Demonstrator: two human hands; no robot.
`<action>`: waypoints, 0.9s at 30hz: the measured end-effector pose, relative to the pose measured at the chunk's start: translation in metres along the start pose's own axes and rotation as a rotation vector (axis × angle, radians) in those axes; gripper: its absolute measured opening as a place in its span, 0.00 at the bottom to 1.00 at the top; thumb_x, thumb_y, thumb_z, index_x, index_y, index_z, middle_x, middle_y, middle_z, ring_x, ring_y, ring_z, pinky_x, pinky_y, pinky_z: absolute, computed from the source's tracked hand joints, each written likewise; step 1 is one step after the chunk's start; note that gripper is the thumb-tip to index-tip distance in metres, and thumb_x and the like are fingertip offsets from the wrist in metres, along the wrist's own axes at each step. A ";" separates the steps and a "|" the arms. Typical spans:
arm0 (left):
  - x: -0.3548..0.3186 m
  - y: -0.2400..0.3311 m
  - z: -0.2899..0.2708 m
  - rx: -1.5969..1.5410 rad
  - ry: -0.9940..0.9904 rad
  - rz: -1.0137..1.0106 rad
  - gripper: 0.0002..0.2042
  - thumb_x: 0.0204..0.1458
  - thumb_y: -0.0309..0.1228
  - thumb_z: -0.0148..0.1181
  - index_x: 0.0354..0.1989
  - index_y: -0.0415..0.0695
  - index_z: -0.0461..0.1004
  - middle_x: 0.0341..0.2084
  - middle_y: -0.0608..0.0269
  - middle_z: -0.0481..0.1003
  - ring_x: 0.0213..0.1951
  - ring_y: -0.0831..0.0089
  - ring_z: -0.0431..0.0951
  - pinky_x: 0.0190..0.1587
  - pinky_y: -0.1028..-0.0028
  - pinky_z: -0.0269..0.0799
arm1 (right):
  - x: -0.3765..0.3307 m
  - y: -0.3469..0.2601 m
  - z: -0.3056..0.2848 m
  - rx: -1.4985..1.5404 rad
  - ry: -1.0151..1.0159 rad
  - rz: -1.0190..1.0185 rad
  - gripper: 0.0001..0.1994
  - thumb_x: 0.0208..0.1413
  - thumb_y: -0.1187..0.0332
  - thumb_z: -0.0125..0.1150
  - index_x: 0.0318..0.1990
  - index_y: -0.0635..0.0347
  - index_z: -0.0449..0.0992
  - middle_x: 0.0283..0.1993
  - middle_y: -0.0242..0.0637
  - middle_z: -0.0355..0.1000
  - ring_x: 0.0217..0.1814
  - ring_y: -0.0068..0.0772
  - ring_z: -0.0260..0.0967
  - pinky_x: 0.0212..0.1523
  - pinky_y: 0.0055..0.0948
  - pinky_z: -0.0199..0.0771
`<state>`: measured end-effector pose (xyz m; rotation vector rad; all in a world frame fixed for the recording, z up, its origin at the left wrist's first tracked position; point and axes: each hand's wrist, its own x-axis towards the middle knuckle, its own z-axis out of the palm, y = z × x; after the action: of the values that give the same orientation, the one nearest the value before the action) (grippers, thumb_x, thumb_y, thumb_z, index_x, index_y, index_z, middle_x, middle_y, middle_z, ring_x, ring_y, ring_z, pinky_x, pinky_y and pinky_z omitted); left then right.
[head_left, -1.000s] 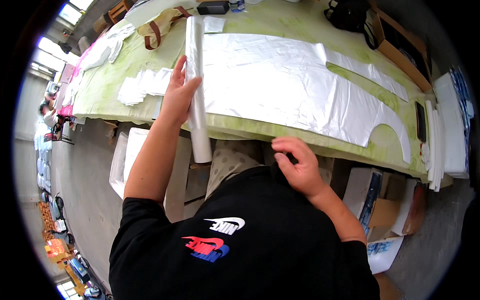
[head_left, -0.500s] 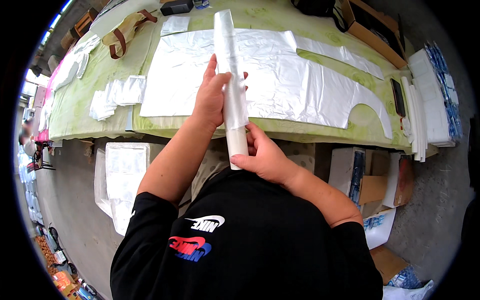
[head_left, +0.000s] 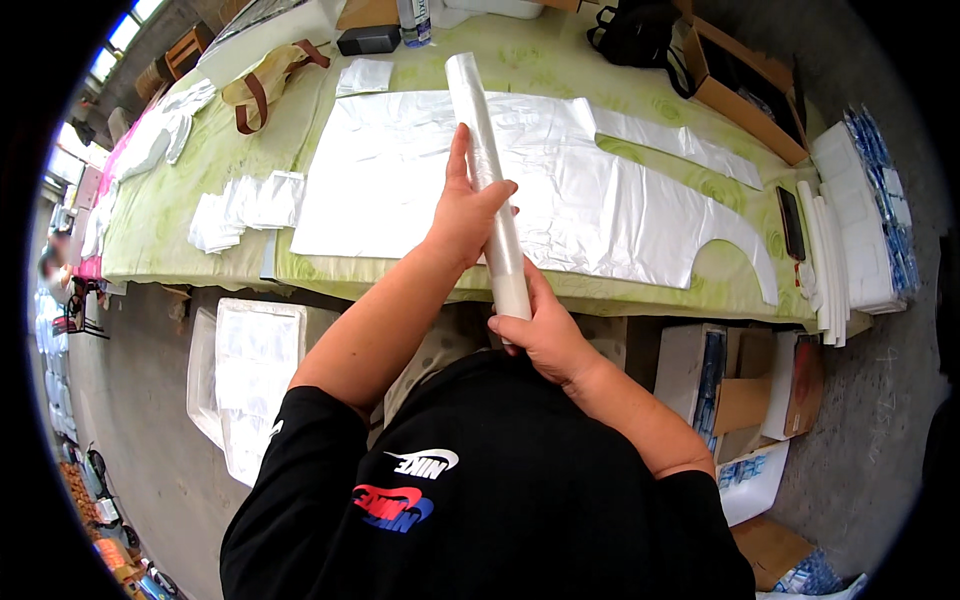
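A long roll of thin clear-white plastic film on a pale tube (head_left: 487, 150) stands tilted in front of me, its top leaning slightly left over the table. My left hand (head_left: 465, 220) is wrapped round its middle, thumb across the front and forefinger pointing up along the side. Lower down, my right hand (head_left: 545, 330) grips the bare end of the tube, close to my body. Behind the roll, a white plastic apron (head_left: 610, 200) lies flat and lightly creased on the table, with a curved cut-out at its right end. Some of its middle is hidden by the roll and my left hand.
A green patterned cloth covers the table (head_left: 690, 60). Folded white packets (head_left: 245, 205) lie at left, near a bag with brown handles (head_left: 255, 90). At right are a phone (head_left: 791, 222), white tubes (head_left: 825, 265) and a cardboard box (head_left: 745, 80). White bins (head_left: 260, 380) stand below.
The roll now leans more to the left and sits further right in view. Its loose film looks wound tighter. Both hands keep hold, the left turned further round it. The whole view has shifted.
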<state>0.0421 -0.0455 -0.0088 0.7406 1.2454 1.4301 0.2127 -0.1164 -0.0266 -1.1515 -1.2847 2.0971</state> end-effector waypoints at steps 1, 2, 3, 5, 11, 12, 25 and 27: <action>0.001 -0.004 0.002 0.032 -0.002 0.002 0.47 0.55 0.20 0.60 0.80 0.62 0.41 0.59 0.46 0.67 0.39 0.67 0.78 0.40 0.64 0.81 | 0.003 0.002 -0.002 -0.034 -0.007 -0.021 0.50 0.51 0.68 0.68 0.78 0.62 0.42 0.55 0.46 0.69 0.50 0.38 0.73 0.54 0.34 0.74; 0.003 -0.008 0.004 0.064 -0.003 0.004 0.47 0.55 0.20 0.60 0.80 0.62 0.41 0.59 0.46 0.67 0.38 0.67 0.78 0.40 0.65 0.81 | 0.004 0.003 -0.001 -0.127 0.017 -0.074 0.49 0.52 0.69 0.68 0.78 0.62 0.44 0.56 0.45 0.68 0.49 0.35 0.72 0.51 0.32 0.74; 0.003 -0.012 0.007 0.096 -0.009 0.002 0.47 0.55 0.20 0.59 0.80 0.62 0.42 0.59 0.45 0.67 0.37 0.67 0.78 0.40 0.65 0.81 | 0.003 0.006 -0.001 -0.214 0.048 -0.135 0.47 0.52 0.69 0.67 0.78 0.62 0.46 0.59 0.45 0.67 0.53 0.35 0.71 0.54 0.33 0.73; 0.006 -0.013 0.009 0.270 -0.025 -0.021 0.43 0.58 0.21 0.59 0.80 0.61 0.44 0.59 0.47 0.68 0.42 0.67 0.78 0.40 0.67 0.82 | 0.002 0.009 -0.003 -0.326 0.106 -0.202 0.46 0.52 0.69 0.66 0.77 0.62 0.48 0.63 0.46 0.66 0.59 0.38 0.69 0.60 0.34 0.70; 0.019 -0.025 -0.004 -0.178 -0.157 -0.136 0.28 0.66 0.26 0.51 0.75 0.54 0.61 0.58 0.53 0.69 0.51 0.68 0.75 0.46 0.66 0.81 | 0.001 0.007 -0.012 -0.335 0.118 -0.190 0.47 0.50 0.68 0.67 0.76 0.64 0.46 0.67 0.55 0.65 0.68 0.50 0.66 0.66 0.39 0.65; 0.017 -0.023 0.000 -0.131 -0.132 -0.151 0.25 0.65 0.25 0.48 0.72 0.51 0.66 0.57 0.54 0.69 0.52 0.67 0.75 0.47 0.66 0.80 | 0.003 0.010 -0.013 -0.331 0.115 -0.201 0.48 0.50 0.67 0.67 0.77 0.64 0.45 0.67 0.56 0.65 0.68 0.51 0.66 0.67 0.39 0.65; 0.106 0.021 0.006 -0.155 0.113 -0.057 0.30 0.59 0.20 0.46 0.72 0.51 0.64 0.62 0.52 0.66 0.50 0.61 0.77 0.48 0.59 0.80 | -0.061 0.002 -0.054 -0.300 -0.012 -0.047 0.50 0.51 0.69 0.69 0.78 0.63 0.44 0.69 0.50 0.64 0.68 0.44 0.66 0.67 0.38 0.65; 0.123 0.022 -0.005 -0.262 0.134 -0.056 0.29 0.60 0.19 0.47 0.71 0.50 0.65 0.60 0.53 0.67 0.52 0.60 0.77 0.50 0.58 0.80 | -0.087 0.007 -0.071 -0.255 -0.047 -0.029 0.48 0.51 0.73 0.68 0.78 0.62 0.47 0.65 0.44 0.67 0.63 0.38 0.69 0.63 0.36 0.69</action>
<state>-0.0005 0.0715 -0.0108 0.4352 1.1408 1.5803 0.3209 -0.1434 -0.0119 -1.1834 -1.6177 1.9923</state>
